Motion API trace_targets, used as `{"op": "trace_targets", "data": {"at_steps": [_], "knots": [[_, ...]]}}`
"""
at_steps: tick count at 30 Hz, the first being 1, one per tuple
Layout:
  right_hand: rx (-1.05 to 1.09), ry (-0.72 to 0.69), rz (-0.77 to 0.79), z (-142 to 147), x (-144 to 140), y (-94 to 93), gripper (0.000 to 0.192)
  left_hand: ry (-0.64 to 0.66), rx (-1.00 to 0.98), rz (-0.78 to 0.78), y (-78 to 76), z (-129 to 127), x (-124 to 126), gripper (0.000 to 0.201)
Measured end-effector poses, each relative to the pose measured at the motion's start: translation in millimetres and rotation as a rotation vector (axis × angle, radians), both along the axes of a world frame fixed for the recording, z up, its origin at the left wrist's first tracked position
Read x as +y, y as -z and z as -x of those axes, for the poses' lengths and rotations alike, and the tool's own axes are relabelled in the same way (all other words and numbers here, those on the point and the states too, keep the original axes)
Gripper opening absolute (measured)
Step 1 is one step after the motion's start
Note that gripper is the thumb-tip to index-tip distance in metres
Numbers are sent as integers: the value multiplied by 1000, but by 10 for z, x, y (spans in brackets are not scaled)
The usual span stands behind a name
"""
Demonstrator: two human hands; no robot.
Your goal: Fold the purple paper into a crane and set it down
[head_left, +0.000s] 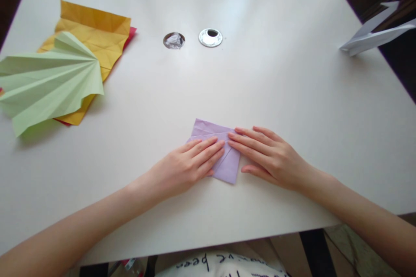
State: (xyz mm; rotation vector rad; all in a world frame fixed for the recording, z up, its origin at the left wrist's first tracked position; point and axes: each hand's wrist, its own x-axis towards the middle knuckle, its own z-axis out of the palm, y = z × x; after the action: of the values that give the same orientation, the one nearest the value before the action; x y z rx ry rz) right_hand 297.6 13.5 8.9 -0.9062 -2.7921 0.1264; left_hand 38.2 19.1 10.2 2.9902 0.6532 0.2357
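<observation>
A small folded lilac paper [208, 129] lies on the white table [260, 86] near its front edge. My left hand [190, 164] lies flat on the paper's left half, fingers together and pressing down. My right hand [266, 156] rests beside it with its fingertips on the paper's right edge, thumb on the table. Both hands press the paper rather than grip it.
At the left lie a pleated pale green paper fan [48, 82] over creased yellow sheets [94, 30] and a red sheet [130, 37]. Two round holes, one open [173, 40] and one metal-rimmed [210, 37], sit mid-table. A white folded paper [373, 34] rests at the right edge.
</observation>
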Motion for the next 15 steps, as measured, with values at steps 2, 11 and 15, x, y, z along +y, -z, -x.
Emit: {"op": "trace_targets", "data": {"at_steps": [2, 11, 15], "knots": [[7, 20, -17, 14, -34, -9, 46, -27, 54, 19, -30, 48, -97, 52], [20, 78, -27, 72, -146, -18, 47, -163, 151, 98, -35, 306, -489, 81], [34, 86, -6, 66, -152, -15, 48, -168, 128, 136, -19, 330, -478, 80]]}}
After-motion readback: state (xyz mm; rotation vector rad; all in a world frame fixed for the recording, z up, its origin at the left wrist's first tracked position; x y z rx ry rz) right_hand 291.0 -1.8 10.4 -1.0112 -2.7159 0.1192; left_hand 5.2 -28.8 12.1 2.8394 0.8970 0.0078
